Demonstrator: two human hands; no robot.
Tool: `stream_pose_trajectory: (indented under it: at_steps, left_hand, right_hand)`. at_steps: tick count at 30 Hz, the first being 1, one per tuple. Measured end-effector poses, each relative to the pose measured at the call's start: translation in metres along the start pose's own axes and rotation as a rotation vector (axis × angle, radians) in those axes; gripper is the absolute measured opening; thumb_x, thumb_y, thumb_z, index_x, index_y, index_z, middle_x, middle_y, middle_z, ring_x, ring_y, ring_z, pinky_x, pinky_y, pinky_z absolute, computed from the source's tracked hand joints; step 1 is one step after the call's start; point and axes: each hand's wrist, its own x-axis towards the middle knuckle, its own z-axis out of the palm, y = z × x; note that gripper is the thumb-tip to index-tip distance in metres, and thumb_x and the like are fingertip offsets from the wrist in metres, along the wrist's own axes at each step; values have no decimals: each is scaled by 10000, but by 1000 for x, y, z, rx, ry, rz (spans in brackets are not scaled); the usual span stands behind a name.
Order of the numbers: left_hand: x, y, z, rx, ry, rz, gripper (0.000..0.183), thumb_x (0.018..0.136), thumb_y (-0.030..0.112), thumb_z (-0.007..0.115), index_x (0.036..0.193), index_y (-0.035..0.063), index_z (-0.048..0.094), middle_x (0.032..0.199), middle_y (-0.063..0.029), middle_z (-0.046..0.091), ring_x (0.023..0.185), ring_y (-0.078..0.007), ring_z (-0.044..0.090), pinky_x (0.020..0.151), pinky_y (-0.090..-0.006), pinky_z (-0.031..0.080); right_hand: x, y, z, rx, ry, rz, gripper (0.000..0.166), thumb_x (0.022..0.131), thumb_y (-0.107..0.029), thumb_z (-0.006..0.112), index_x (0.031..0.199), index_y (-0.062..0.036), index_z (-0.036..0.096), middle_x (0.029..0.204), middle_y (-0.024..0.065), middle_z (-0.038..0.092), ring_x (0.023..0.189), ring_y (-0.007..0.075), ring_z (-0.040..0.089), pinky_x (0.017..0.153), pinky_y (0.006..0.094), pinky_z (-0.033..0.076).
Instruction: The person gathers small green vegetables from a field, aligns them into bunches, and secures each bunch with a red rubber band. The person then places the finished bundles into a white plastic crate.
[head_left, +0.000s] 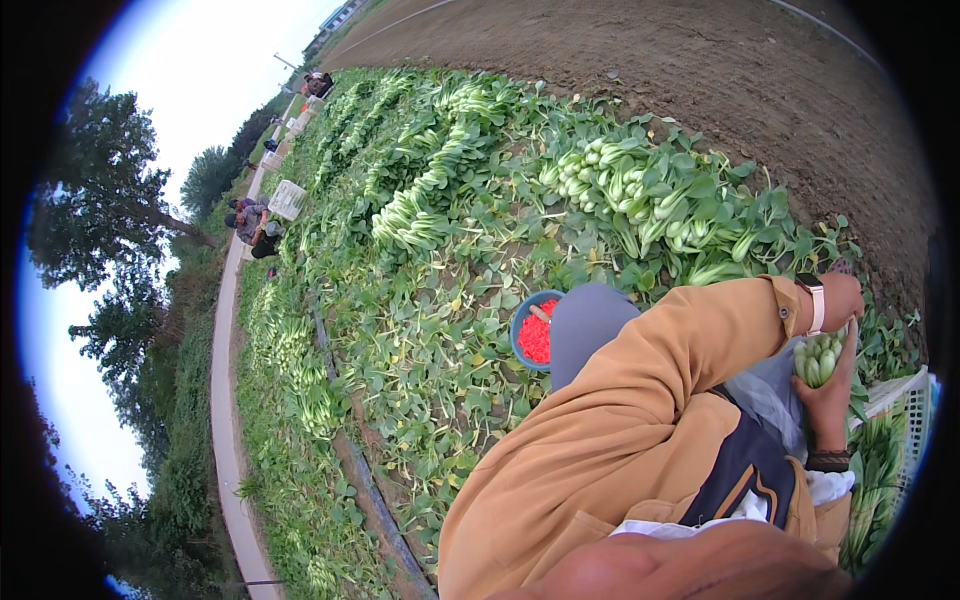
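My right hand (831, 390), with a dark bracelet at its wrist, is wrapped around a bunch of bok choy (818, 361) whose pale stem ends face me. My left hand (838, 301) is curled against the leafy side of the bunch; its fingers are hidden, so I cannot tell what it grips. A smartwatch (811, 283) on a light strap circles the left wrist. Clear plastic sheeting (769, 397) lies by my lap. Beside my knee (592, 322) stands a blue bowl (516, 341) of red strips (535, 339), with a wooden-looking handle (540, 313) across it.
Cut bok choy lies in a heap (622, 187) and a row (420, 202) on leaf-strewn ground. A white plastic crate (916, 416) holding greens stands close by my right arm. A dark hose (367, 480) crosses the field. Farther off, people (251, 221) work near a white crate (287, 199).
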Motion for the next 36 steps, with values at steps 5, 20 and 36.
stream_pose_trajectory:
  at_steps: [5,20,36]
  left_hand:
    - [-5,19,-13,-66,-14,-57,255,750,110,623,952,98,777,917,-148,711,920,-353,677,808,-454,551]
    - [-47,89,-135,27,-707,-321,362,833,371,708,907,17,735,930,-145,747,836,-324,709,761,-404,559]
    - [-28,58,-80,-846,90,-453,306,751,158,866,1014,50,755,865,-89,757,831,-159,726,720,-319,574]
  right_hand:
    - [-4,17,0,-10,11,-17,1232,597,-126,872,1592,7,158,1578,242,334,1432,417,361,1185,423,320]
    - [-18,36,7,-213,77,-130,855,745,-146,823,1453,-4,365,1411,190,524,1320,368,500,1080,426,419]
    - [-20,20,13,-226,4,-81,1038,696,-160,823,1533,57,248,1499,303,404,1396,459,392,1161,475,337]
